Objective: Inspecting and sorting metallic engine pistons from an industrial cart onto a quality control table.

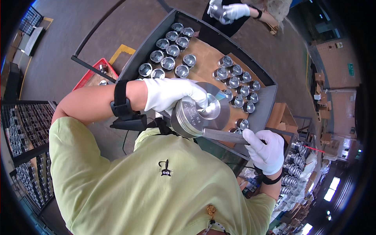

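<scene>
My left hand (pixel 176 93), in a white glove, grips a large metal piston (pixel 187 117) close in front of my chest. Its fingers are closed over the rim, with the tips at the round hollow in the crown. In my gloved right hand (pixel 267 152) is a flat grey file (pixel 227 136), held by its right end between thumb and fingers. The file's left end lies against the lower right edge of the piston, near the ring grooves. Part of the piston's far side is hidden by my left hand.
Beyond my hands stands a grey-rimmed cart (pixel 270 102), lined with cardboard (pixel 205 55) and bearing several pistons (pixel 168 63). Across it, a person's gloved hands (pixel 231 12) hold a dark part. A red basket (pixel 92 73) is at left; racks of parts (pixel 29 129) stand further left.
</scene>
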`<move>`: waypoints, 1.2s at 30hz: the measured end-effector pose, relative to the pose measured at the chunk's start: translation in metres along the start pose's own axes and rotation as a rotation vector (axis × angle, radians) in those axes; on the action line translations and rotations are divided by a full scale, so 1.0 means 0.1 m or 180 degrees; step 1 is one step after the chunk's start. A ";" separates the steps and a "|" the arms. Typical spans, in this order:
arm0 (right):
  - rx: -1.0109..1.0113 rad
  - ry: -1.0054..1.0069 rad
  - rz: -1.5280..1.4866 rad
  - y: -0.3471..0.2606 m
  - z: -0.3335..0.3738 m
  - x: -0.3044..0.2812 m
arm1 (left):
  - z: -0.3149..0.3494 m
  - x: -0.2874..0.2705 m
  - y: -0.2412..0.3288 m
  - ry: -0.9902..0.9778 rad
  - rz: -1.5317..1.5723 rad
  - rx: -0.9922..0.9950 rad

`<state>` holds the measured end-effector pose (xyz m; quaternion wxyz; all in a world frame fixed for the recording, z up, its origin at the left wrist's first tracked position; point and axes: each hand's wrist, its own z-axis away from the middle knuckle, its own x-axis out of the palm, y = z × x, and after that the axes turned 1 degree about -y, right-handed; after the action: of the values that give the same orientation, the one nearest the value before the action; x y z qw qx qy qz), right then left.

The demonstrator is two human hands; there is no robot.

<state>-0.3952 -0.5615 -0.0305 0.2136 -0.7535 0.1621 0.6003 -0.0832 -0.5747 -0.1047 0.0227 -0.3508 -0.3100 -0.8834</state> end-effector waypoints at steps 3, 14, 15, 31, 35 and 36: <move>-0.0064 -0.0055 -0.0067 0.00 -0.06 -0.03 | 0.10 0.05 0.03 -0.0033 -0.0023 0.0047; 0.0030 -0.0252 0.0022 -0.01 -0.06 -0.20 | 0.17 0.12 0.13 -0.0257 -0.0725 0.0519; -0.0018 -0.0276 -0.0032 -0.02 -0.08 -0.21 | 0.16 0.14 0.13 -0.0267 -0.0735 0.0533; -0.0078 -0.0116 -0.0199 0.15 0.12 -0.23 | 0.03 0.43 0.20 0.0142 -0.1310 0.0600; 0.0021 -0.0142 -0.0206 0.16 0.21 -0.26 | 0.00 0.46 0.20 0.0147 -0.1578 0.0510; -0.0062 -0.0091 -0.0189 0.16 0.18 -0.25 | -0.01 0.46 0.20 -0.0105 -0.1576 0.0673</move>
<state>-0.4238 -0.5659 -0.0118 0.2262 -0.7514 0.1307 0.6059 -0.1135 -0.5832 -0.0661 -0.1626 -0.2742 -0.4772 -0.8189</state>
